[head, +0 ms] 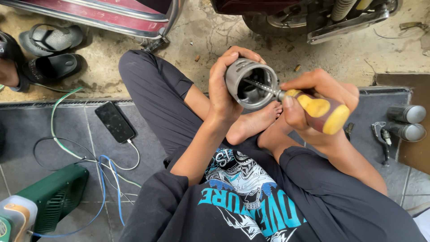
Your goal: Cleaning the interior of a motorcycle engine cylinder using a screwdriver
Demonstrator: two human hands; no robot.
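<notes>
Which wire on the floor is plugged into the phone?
The thin white wire. It runs into the bottom end of the black phone; the green wire and blue wire pass beside it.

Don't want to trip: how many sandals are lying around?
2: both at top left on the concrete, one sandal above the other sandal. More may be hidden beyond the frame edge.
</notes>
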